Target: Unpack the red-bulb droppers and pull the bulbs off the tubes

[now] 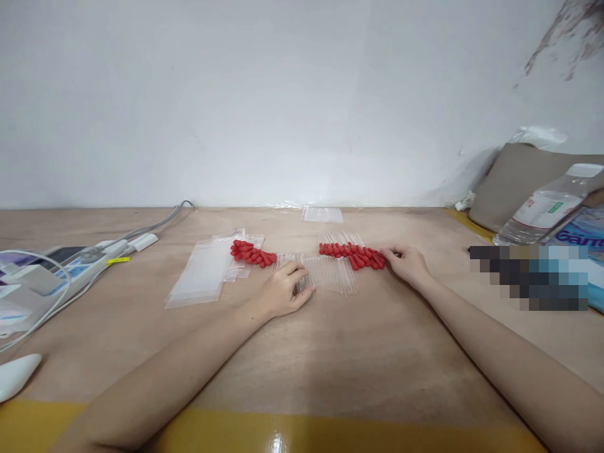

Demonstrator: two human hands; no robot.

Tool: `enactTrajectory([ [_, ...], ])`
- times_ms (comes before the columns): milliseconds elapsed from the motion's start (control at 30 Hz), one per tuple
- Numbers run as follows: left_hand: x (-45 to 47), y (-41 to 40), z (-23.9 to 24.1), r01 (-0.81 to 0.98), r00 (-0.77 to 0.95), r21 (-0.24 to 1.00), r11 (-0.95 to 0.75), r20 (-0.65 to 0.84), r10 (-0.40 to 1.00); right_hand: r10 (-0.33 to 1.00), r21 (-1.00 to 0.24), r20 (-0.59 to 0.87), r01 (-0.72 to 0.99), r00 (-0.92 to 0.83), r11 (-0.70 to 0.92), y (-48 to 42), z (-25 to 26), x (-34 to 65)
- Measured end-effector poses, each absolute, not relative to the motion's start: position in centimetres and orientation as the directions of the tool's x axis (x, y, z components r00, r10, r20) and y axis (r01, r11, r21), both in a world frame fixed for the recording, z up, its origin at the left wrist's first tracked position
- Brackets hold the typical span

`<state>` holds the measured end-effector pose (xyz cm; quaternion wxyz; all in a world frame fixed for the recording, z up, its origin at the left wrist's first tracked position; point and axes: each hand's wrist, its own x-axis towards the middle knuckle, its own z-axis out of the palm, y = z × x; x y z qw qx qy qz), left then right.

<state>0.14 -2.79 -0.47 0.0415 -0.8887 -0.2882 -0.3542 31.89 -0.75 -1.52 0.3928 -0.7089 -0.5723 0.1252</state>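
Glass droppers with red rubber bulbs (255,255) lie in a row at the left, their clear tubes pointing right under my left hand. A second group of droppers (333,274) lies to the right, with red bulbs toward my right hand and tubes toward the left. My left hand (289,288) rests over the tubes in the middle, fingers curved and thumb apart. My right hand (406,264) is at the right end of the red bulbs, thumb and forefinger pinched together at the outermost bulb. More tubes show behind the right group.
Clear plastic bags (201,274) are stacked at the left, and another bag (322,215) lies near the wall. Farther left are a power strip (70,270) with cables and a white mouse (17,376). A water bottle (547,207) and a grey container (509,176) stand at the right.
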Motion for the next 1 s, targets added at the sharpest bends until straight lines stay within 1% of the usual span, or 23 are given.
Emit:
enactTrajectory([
  [167,0.0,-3.1,0.4,0.566,0.624,0.122,-0.815,0.583,0.520,0.906,-0.697,0.271,0.715,0.324,-0.047,-0.7,-1.0,31.7],
  [267,-0.1,-3.1,0.5,0.568,0.642,0.141,-0.811,0.541,0.543,0.926,-0.668,0.236,0.741,0.295,-0.065,-0.1,0.4,31.2],
  [433,-0.2,-2.9,0.3,0.583,0.667,0.168,-0.795,0.460,0.586,0.943,-0.581,0.085,0.785,0.321,-0.215,2.9,2.3,30.0],
  [533,-0.3,-2.9,0.2,0.603,0.677,0.175,-0.778,0.404,0.615,0.936,-0.520,-0.016,0.797,0.350,-0.307,4.8,2.2,29.4],
  [633,-0.3,-2.9,0.2,0.618,0.670,0.183,-0.765,0.386,0.634,0.924,-0.474,-0.068,0.803,0.376,-0.362,6.0,1.9,29.0],
  [800,-0.6,-3.0,0.3,0.595,0.690,0.187,-0.781,0.378,0.617,0.913,-0.464,-0.051,0.800,0.405,-0.381,6.0,2.1,28.6],
  [1000,-1.4,-2.8,0.4,0.569,0.728,0.170,-0.805,0.351,0.589,0.927,-0.526,0.017,0.792,0.374,-0.310,5.3,2.6,28.6],
])
